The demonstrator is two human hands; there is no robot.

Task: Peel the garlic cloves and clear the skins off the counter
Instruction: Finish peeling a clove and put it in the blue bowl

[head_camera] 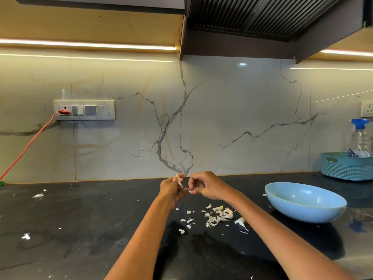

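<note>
Above the black counter [80, 229], my left hand [171, 188] grips a pale garlic clove [178, 176] whose tip shows over my fingers. A thin strip of skin [184, 187] runs from the clove to my right hand [203, 185], which pinches its free end between thumb and fingers. Below my hands lies a scatter of white garlic skins [214, 218], with what may be a clove among them. More skin scraps [38, 195] lie far to the left. A light blue bowl [302, 205] sits to the right; its contents are hidden.
A teal basket [346, 167] holding a spray bottle [361, 136] stands at the back right. A switch panel [84, 110] with an orange cable [26, 147] plugged in is on the marble backsplash at left. A dark hood [262, 21] hangs overhead.
</note>
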